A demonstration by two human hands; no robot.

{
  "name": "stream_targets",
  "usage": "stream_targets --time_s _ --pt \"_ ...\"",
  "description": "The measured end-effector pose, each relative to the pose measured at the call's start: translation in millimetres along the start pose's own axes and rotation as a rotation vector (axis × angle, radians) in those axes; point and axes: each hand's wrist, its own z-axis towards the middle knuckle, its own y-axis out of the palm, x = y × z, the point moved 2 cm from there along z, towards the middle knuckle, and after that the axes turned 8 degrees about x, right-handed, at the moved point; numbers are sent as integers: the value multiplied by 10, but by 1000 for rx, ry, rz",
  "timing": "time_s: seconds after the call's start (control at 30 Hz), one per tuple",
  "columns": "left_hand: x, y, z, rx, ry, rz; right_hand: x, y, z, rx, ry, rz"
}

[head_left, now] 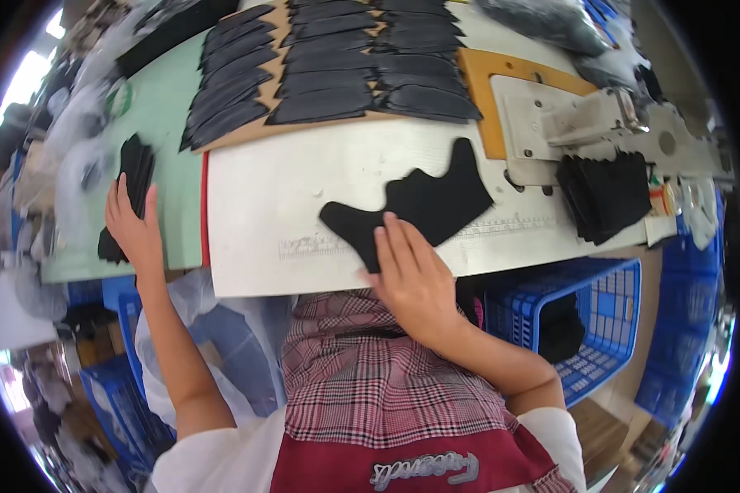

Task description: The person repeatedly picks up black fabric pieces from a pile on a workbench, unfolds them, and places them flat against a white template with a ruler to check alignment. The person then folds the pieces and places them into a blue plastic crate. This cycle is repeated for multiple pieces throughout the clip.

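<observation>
My left hand (135, 228) rests on a narrow stack of black cloth pieces (138, 168) at the left, on the green tabletop. Its fingers and thumb are spread, and the stack shows between them. In the middle, a single black cloth piece (444, 197) with a wavy upper edge lies flat on the white table (255, 222). My right hand (415, 283) is laid over the lower left part of that piece, fingers stretched out. Part of the piece is hidden under it.
Rows of dark grey padded pieces (325, 74) lie on a brown board at the back. To the right stand a sewing machine (584, 123) and a pile of black cloth pieces (604, 197). A blue basket (617, 308) with black cloth sits below the table edge.
</observation>
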Motion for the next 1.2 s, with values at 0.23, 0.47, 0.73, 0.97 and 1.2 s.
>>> stream_targets --time_s 0.23,0.47,0.73,0.97,1.2 --pt "2257 16 497 -247 248 -823 702 -238 455 284 140 41" --pt "3669 364 575 -334 381 -1062 1830 -169 710 193 38 -257" --pt "4063 600 519 -255 282 -910 1967 -105 704 417 224 116" --pt "3915 692 737 -488 -68 -1029 1989 -55 654 452 316 260" --pt "3753 848 843 -815 -237 -1193 1895 20 752 437 245 321"
